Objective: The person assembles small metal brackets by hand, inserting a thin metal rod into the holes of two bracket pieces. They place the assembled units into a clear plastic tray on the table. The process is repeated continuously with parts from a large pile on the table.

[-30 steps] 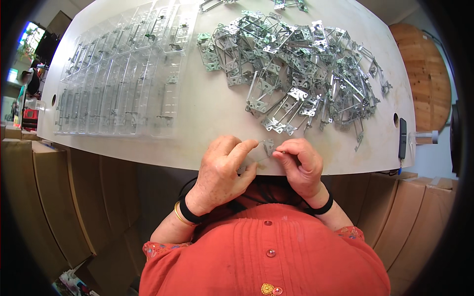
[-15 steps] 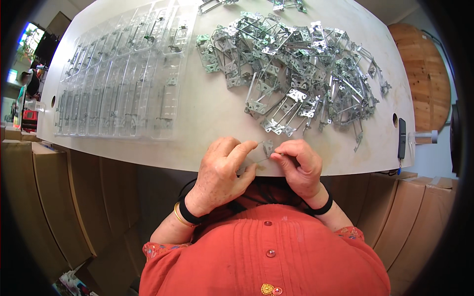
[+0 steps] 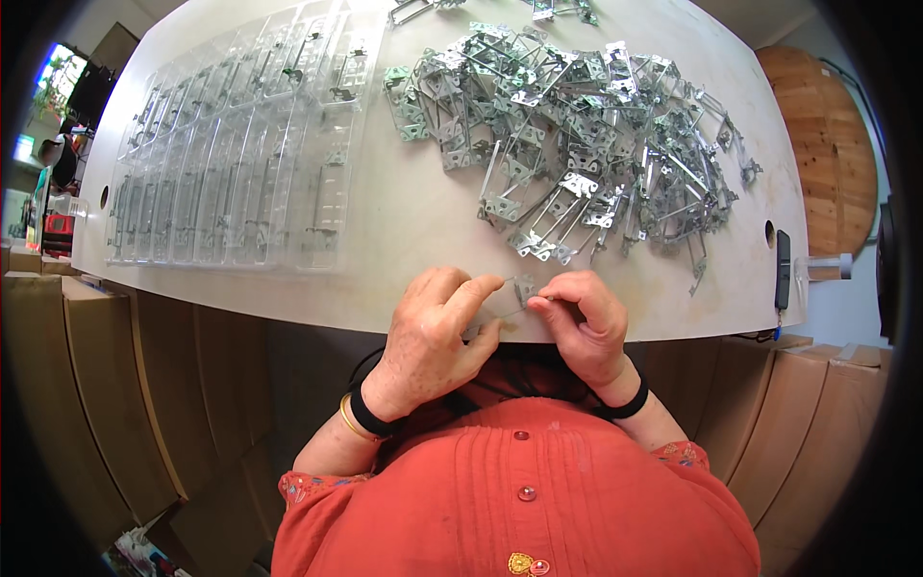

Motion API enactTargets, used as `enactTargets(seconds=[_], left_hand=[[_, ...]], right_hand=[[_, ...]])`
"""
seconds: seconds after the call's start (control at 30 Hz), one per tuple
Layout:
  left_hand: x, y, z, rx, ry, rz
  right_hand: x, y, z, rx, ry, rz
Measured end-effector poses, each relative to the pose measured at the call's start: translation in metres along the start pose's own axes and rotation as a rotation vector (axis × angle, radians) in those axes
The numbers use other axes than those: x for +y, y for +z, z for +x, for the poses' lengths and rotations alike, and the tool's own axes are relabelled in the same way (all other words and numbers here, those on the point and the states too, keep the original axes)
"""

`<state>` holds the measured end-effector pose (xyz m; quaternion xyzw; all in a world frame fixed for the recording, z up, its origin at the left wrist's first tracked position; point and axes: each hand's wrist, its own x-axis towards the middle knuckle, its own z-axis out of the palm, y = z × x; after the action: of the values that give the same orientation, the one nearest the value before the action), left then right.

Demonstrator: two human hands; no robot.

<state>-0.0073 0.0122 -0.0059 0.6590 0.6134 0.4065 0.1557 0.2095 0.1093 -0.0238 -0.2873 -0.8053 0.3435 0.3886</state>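
Close to the table's near edge, a small metal bracket frame with thin rods and a flat end plate spans the gap between my hands. My left hand is closed around one end, its fingers hiding much of that end. Thumb and forefinger of my right hand pinch the plate at the other end. Beyond my hands lies a loose heap of similar silvery brackets, tangled on the table.
Clear plastic trays with long compartments, some holding metal pieces, cover the left part of the white table. A black handheld object sits at the right edge. Cardboard boxes stand below on both sides. A round wooden board leans behind.
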Motion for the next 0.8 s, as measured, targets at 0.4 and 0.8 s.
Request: enactTargets(seconds=[0.4, 0.8], left_hand=[[-0.0009, 0.0002, 0.0017, -0.008, -0.002, -0.007], [-0.0045, 0.0000, 0.0054, -0.049, 0.044, -0.003]], right_hand=[[-0.0021, -0.0004, -0.0037, 0.109, 0.104, 0.067], [0.0008, 0.0011, 0.0013, 0.076, 0.044, 0.009]])
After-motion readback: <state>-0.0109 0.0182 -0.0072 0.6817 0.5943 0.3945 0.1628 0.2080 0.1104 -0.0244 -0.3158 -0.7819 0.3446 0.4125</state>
